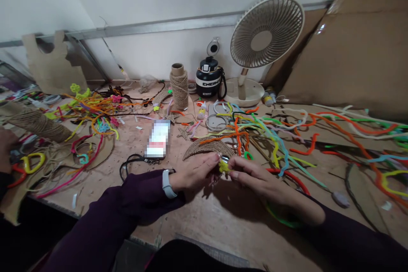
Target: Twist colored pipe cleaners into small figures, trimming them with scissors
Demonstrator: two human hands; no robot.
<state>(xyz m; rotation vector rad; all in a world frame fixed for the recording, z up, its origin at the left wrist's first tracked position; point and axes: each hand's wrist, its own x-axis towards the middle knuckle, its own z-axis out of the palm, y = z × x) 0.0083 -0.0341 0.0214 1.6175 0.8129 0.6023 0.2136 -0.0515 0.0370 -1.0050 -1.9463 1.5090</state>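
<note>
Above the front of the table, my left hand (199,171) and my right hand (255,175) meet with fingertips pinched together. Between them is a small yellow pipe-cleaner piece (224,167), curled into a bunched shape. A small shiny metallic item (225,159) shows just behind it, too covered by fingers to name. Right behind my hands lies a cardboard crescent wrapped in twine (199,148), with an orange pipe cleaner (219,137) across it. A green pipe-cleaner ring (248,156) sits close to my right fingers.
Loose pipe cleaners (280,136) spread across the right. A lit phone (157,139) lies left of centre. Behind stand a twine spool (179,89), a dark bottle (208,80) and a fan (266,36). At far left, another person's hand (7,146) is beside a twine-wrapped roll (40,122).
</note>
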